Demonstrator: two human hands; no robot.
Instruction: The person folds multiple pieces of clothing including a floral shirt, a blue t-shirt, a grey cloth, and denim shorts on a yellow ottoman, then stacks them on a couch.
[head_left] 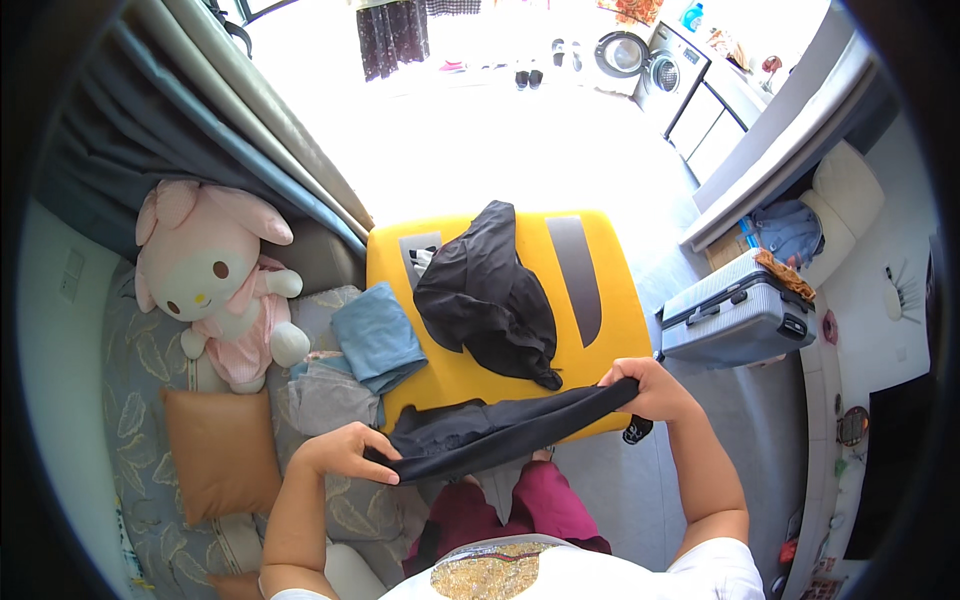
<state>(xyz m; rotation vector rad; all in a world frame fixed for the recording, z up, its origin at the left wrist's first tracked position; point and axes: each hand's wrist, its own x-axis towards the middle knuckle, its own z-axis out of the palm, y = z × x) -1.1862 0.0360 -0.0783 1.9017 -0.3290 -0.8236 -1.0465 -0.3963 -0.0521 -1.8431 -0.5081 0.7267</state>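
Black fabric stretches between both hands: a dark garment [510,440] at six o'clock of the yellow ottoman [620,310]. The left hand [347,453], near half past seven, pinches one end between thumb and fingers; the right hand [652,390], at four o'clock, grips the other end, higher up. A crumpled black garment [488,290] lies across the ottoman's middle, with a folded blue cloth [378,340] at nine o'clock. An even pull, levelled grips and a light shake should best straighten the looser folds behind the taut edge
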